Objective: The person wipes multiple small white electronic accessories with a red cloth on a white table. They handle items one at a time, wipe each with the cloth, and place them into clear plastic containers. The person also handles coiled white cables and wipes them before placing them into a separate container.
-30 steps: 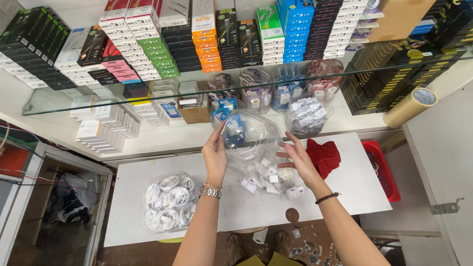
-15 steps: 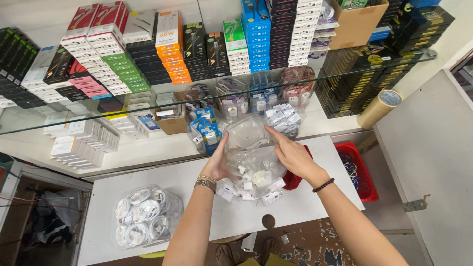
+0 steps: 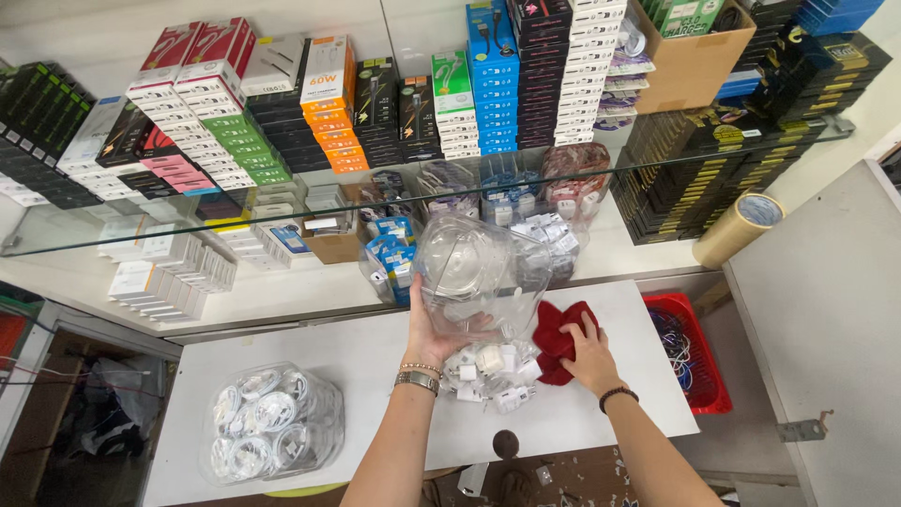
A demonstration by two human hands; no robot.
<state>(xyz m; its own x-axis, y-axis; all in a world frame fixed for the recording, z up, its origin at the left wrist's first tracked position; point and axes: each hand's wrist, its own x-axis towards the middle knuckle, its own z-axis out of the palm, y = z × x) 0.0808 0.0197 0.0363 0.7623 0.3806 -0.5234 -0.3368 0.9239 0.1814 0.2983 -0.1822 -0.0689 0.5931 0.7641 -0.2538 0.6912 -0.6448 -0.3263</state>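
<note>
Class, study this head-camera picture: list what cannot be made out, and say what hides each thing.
1. Red cloth, head view: its right part lies under the right hand.
2. White chargers: partly behind the clear plastic bag held up by the left hand.
3. Red basket: its contents are a tangle too small to identify.
4. Goods behind the glass shelf: blurred by reflections.
5. Tape roll: its far end is hidden.

shelf (image 3: 282,291) – stacked colourful boxes (image 3: 328,103)

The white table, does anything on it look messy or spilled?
Yes. Small white plug chargers lie in a loose heap on the white table, under the clear plastic bag the left hand lifts. The right hand rests on a crumpled red cloth.
</note>
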